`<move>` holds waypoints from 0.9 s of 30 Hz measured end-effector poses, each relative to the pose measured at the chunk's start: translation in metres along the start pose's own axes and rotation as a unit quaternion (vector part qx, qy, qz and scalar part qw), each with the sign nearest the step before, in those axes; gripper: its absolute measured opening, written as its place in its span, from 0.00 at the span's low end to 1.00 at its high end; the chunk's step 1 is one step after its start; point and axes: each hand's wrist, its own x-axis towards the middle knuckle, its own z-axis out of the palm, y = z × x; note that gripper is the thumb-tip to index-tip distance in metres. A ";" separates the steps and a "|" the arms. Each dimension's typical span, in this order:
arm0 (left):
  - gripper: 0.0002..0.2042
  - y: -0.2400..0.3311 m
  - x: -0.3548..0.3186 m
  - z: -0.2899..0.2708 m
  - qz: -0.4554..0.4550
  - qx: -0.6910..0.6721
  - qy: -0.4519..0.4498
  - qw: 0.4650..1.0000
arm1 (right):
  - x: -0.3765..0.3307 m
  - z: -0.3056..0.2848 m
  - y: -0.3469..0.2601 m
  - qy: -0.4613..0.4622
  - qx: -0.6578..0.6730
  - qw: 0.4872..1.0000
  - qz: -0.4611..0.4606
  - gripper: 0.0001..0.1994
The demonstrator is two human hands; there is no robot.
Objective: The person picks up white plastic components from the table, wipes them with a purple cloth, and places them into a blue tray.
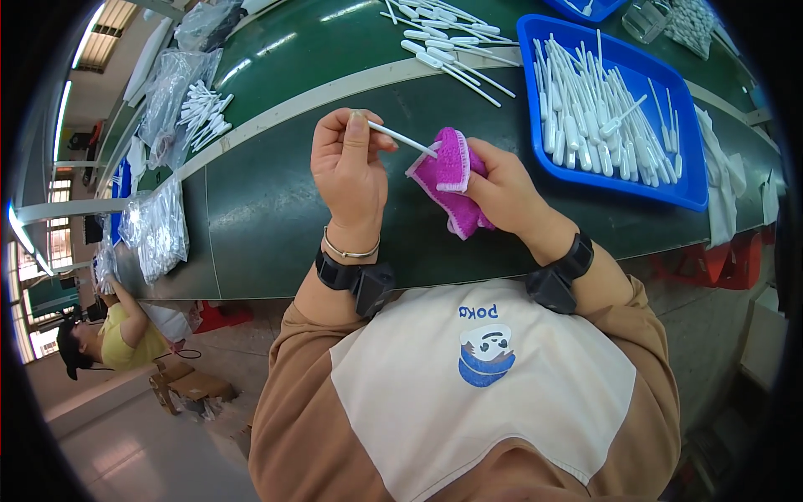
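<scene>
Between the thumb and fingers of my left hand [348, 180] is one end of a thin white stick [403, 139], which looks like the stem of a plastic dropper. Its other end goes into a folded magenta cloth [454, 174] with a pale stitched edge, so that part is hidden. My right hand [508, 189] is closed round the cloth, thumb on top. Both hands are raised above the dark green table [276, 222]. Right of my right hand stands a blue tray [617, 195] filled with white plastic droppers [577, 125], bulbs mostly toward me.
More white droppers [452, 38] lie loose at the far side, and another heap [203, 117] is at the left. A clear bag [159, 230] hangs over the left edge. White fabric [721, 171] lies right of the tray. Another person [125, 335] works at far left.
</scene>
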 end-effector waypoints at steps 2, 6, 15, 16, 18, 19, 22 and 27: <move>0.03 0.001 -0.001 0.001 -0.013 -0.035 0.004 0.999 | 0.001 0.000 0.001 0.008 0.002 1.000 0.016 0.16; 0.05 0.004 0.001 -0.003 0.004 -0.056 0.012 0.998 | 0.003 0.006 0.010 0.044 0.233 0.971 0.018 0.15; 0.06 -0.003 -0.011 0.011 -0.016 -0.021 -0.051 0.998 | 0.005 0.009 0.014 0.068 0.350 0.934 0.007 0.12; 0.07 -0.007 -0.013 0.012 -0.041 0.017 -0.071 0.997 | 0.006 0.009 0.015 0.075 0.346 0.935 0.011 0.12; 0.08 -0.010 -0.014 0.010 -0.062 0.057 -0.088 0.993 | 0.009 0.008 0.017 0.077 0.341 0.937 0.015 0.12; 0.08 -0.011 -0.013 0.009 -0.072 0.046 -0.087 0.993 | 0.009 0.008 0.018 0.095 0.253 0.963 -0.013 0.12; 0.08 -0.011 -0.013 0.006 -0.086 0.028 -0.085 0.992 | 0.010 0.004 0.019 0.124 0.072 0.987 -0.077 0.11; 0.08 -0.002 -0.013 0.005 -0.027 0.124 -0.135 0.983 | 0.006 -0.003 0.016 0.218 0.157 0.958 -0.105 0.10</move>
